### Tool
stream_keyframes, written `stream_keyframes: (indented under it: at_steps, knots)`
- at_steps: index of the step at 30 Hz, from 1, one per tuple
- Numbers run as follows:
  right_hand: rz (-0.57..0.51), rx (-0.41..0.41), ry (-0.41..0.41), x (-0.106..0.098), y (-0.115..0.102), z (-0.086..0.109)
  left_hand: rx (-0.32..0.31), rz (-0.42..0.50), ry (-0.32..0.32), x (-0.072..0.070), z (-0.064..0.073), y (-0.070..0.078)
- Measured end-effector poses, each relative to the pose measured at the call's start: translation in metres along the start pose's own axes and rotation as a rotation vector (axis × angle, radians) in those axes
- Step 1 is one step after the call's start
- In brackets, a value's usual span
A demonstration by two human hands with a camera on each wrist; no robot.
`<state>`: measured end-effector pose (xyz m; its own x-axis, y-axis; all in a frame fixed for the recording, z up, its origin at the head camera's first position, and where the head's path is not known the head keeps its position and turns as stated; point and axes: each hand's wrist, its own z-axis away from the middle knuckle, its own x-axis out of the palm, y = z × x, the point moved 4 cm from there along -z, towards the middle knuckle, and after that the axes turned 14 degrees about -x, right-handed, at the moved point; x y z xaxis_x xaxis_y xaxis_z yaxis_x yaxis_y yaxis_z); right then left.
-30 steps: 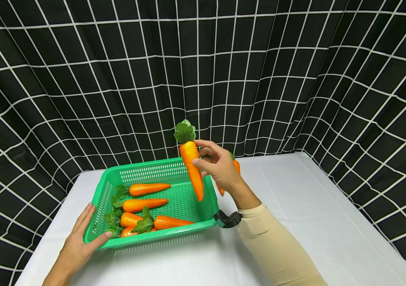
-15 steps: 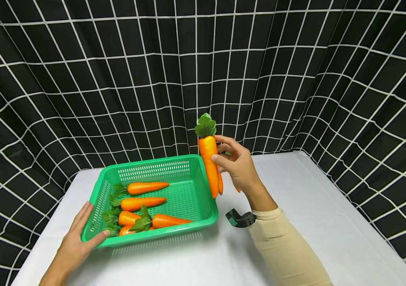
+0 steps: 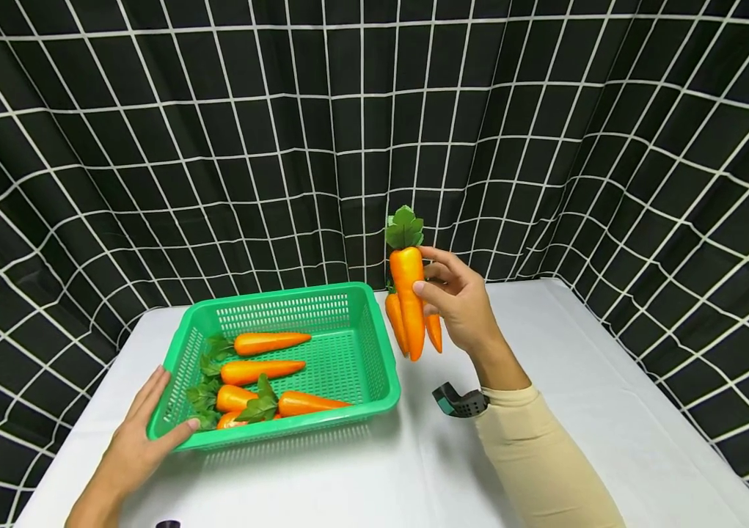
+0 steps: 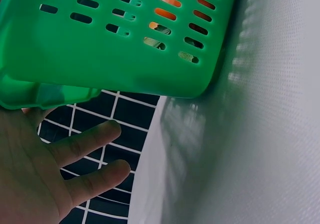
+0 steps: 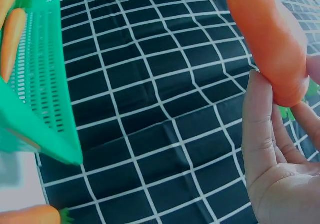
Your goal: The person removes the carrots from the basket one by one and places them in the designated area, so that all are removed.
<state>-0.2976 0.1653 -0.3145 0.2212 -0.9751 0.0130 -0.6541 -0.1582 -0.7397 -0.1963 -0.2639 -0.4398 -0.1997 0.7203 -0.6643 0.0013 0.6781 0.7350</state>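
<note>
My right hand (image 3: 465,308) pinches a carrot (image 3: 407,293) between thumb and fingers, leafy top up and tip down, right of the green basket (image 3: 282,295). In the right wrist view the held carrot (image 5: 275,43) stands at upper right against the thumb and fingers. Two more carrots on the table, one at the left (image 3: 395,319) and one at the right (image 3: 435,334), are partly hidden behind it. Several carrots (image 3: 262,372) lie in the basket, leaves to the left. My left hand (image 3: 130,447) rests at the basket's left end, thumb at the rim, fingers straight (image 4: 95,181).
A white cloth (image 3: 585,381) covers the table. Black curtain with a white grid (image 3: 361,132) surrounds the back and sides. A dark strap (image 3: 458,402) sits at the right wrist. Something small and black (image 3: 167,523) shows at the bottom edge.
My right hand has carried the carrot rightward, from above the basket's right end to beyond it over the table. The left hand has stayed at the basket's left end.
</note>
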Motion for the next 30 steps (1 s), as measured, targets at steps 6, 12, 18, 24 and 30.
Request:
stream_keyframes:
  at_steps: [6,12,18,24,30]
  knots:
    - [0.002,-0.024,0.009,-0.011,-0.004,0.001,-0.002,-0.004,-0.009,-0.001,-0.002,-0.001]
    - [0.020,-0.026,0.025,-0.023,-0.007,0.001,-0.013,-0.002,-0.014,-0.001,-0.005,0.000]
    - [0.069,-0.020,0.036,-0.032,-0.009,0.003,-0.015,0.013,-0.023,-0.001,-0.005,-0.001]
    - [0.102,0.002,0.058,-0.041,-0.007,0.005,-0.016,0.011,-0.033,0.000,-0.003,0.000]
    - [0.133,0.020,0.083,-0.050,-0.002,0.005,-0.025,0.008,-0.038,0.000,-0.003,-0.001]
